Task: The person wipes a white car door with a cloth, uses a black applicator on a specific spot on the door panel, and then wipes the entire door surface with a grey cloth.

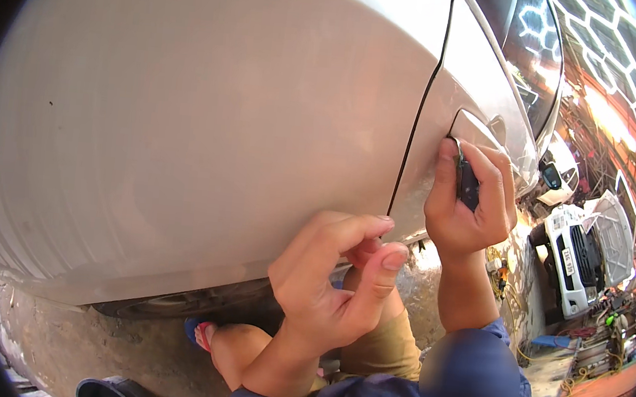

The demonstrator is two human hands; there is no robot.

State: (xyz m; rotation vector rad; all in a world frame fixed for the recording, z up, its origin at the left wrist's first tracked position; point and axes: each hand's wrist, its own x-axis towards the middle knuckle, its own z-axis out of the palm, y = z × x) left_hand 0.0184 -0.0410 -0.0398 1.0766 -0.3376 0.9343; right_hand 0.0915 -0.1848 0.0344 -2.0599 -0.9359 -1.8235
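Pinching a small, flat, dark piece (468,188) between the thumb and the bent fingers, the right hand (477,218) works at the side of a large, smooth, light-coloured car body (211,112). I see the thumb laid along the near side of the piece and the index finger curled over its other side, with the next fingers bent beside it. The piece sits close to a curved outline in the bodywork, to the right of a thin, dark, slightly bent seam (419,124). I cannot tell from here whether its upper end touches the paint.

I have the left hand (326,276) lower down, just beside the bottom of that seam. Its thumb and index fingertips stand a little apart, pointing toward each other across a narrow gap, with the other fingers folded behind and partly hidden. I cannot make out anything gripped there.

Below the car body I see a grey, stained concrete floor (53,326) and the edge of a black, round bucket (89,389). Well off to the right stands a white car with a black grille (576,258), its bonnet raised.
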